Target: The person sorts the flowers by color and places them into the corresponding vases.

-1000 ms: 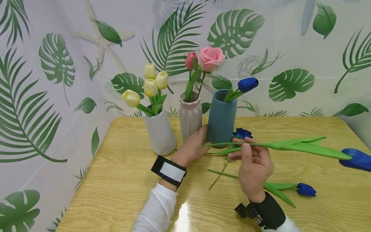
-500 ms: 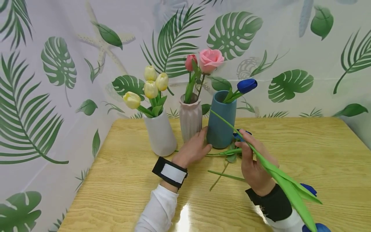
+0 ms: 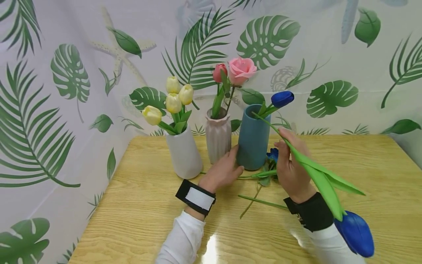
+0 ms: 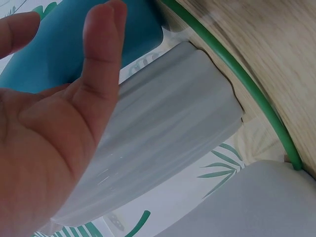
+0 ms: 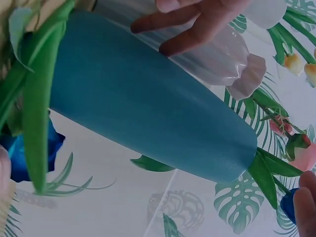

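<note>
Between thumb and fingers, my right hand point(image 3: 295, 167) pinches the stem of a blue tulip point(image 3: 356, 234), whose bloom hangs low toward my right sleeve. The thin stem end overlaps the mouth of the teal vase point(image 3: 252, 143) in the head view. One blue tulip point(image 3: 282, 99) leans out of that vase to the right. My left hand point(image 3: 222, 170) is at the vase's lower left side, fingertips right at its wall. In the left wrist view, the left hand's fingers point(image 4: 101, 54) extend loosely in front of the vases.
Left of the teal vase stand a pleated pale vase point(image 3: 218, 141) with a pink rose point(image 3: 242, 69) and a white vase point(image 3: 184, 156) with several yellow tulips point(image 3: 173, 102). A blue flower point(image 3: 273, 154) and loose green stems point(image 3: 263, 201) lie on the wooden table point(image 3: 138, 205).
My right hand has risen and turned the tulip, so its bloom swung from the far right down toward the sleeve and its stem end rose to the vase mouth. The left hand stayed put.
</note>
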The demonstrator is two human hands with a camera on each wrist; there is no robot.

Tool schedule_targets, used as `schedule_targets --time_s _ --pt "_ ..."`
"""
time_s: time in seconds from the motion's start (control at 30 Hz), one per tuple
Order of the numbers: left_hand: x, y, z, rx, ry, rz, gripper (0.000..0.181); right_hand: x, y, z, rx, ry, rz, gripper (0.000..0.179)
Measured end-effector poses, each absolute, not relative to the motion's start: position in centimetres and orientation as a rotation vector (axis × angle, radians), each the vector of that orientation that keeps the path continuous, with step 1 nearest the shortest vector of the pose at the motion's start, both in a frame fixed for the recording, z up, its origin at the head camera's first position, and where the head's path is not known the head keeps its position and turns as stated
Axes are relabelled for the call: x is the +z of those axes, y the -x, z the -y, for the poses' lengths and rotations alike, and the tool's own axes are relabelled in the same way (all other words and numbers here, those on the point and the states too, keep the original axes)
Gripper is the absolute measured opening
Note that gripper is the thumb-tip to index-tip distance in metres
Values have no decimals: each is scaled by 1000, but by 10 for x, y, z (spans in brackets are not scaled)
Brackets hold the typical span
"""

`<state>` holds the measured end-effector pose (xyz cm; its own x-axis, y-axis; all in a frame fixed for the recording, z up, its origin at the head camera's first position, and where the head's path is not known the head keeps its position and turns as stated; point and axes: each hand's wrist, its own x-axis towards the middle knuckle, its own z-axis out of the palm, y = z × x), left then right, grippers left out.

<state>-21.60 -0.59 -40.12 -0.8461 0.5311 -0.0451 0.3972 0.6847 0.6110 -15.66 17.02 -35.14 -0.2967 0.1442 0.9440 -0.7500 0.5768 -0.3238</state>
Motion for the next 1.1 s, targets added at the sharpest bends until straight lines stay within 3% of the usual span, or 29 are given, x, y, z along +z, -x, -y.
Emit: schedule_targets --time_s 0.4,0.77,0.83,1.1 --pt "-405 217 5 911 -729 -2670 71 -315 197 -171 600 -368 1993 29" --pt "-404 216 4 859 -760 -2685 71 -275 218 -183 885 -380 2723 35" --pt "-405 216 4 848 -765 -2696 71 -275 215 -186 976 -386 2736 41" --pt "-405 216 5 821 -793 -2707 71 -303 208 -182 1050 -399 2577 39"
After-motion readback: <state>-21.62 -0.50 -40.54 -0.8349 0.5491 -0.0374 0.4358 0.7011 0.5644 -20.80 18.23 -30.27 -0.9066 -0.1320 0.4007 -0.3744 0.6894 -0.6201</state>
